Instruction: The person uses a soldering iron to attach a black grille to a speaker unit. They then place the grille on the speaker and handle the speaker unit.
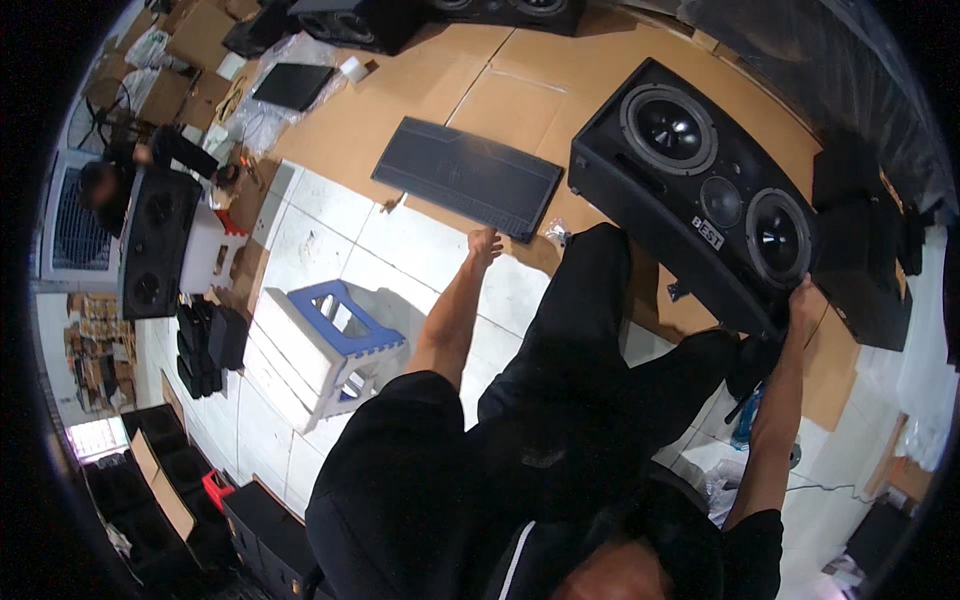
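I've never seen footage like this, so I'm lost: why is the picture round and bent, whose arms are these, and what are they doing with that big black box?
There is no machine here: a person wears a wide fisheye camera on the head, looking down, which bends straight edges. The left hand reaches to the near edge of a flat black speaker grille lying on cardboard sheets. The right hand grips the lower corner of a black loudspeaker cabinet with two round drivers. A blue-and-white step stool stands on the tiled floor. Another person works at far left.
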The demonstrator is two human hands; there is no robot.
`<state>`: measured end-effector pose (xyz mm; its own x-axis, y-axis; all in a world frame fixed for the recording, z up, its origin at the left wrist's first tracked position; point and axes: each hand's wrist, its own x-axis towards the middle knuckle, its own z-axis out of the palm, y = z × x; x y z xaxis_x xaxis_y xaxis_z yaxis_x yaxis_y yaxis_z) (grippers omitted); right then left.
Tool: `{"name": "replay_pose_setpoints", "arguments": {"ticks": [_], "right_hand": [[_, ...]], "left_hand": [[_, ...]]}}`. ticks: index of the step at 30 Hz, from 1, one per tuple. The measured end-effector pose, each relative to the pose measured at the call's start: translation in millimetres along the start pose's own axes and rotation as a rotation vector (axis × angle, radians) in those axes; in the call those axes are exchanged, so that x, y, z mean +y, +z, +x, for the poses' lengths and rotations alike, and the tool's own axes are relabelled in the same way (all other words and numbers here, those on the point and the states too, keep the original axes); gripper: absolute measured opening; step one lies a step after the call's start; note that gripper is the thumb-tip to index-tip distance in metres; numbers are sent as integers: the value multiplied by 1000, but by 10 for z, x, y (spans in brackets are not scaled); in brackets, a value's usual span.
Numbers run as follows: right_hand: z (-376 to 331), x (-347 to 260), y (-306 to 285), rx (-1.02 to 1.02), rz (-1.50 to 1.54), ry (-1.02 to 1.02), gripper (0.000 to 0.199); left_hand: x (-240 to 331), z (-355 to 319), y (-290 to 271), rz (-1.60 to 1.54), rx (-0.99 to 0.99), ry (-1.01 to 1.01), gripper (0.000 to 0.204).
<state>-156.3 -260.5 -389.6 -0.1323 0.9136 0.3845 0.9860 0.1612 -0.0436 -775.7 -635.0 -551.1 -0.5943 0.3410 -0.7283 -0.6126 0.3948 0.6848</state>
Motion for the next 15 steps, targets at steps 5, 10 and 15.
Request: {"name": "replay_pose_setpoints", "arguments": {"ticks": [5,10,15], "right_hand": [[-152,-273,-248,128,-58,-53,53],[-50,-248,-366,-149,48,184,56],[-13,-442,-19,-309,121,326,58]], "left_hand": [[-317,182,263,-249,176,-1,40],[-202,473,485,-357,101,-62,33],[-165,791,-54,-367,285,203,36]]}}
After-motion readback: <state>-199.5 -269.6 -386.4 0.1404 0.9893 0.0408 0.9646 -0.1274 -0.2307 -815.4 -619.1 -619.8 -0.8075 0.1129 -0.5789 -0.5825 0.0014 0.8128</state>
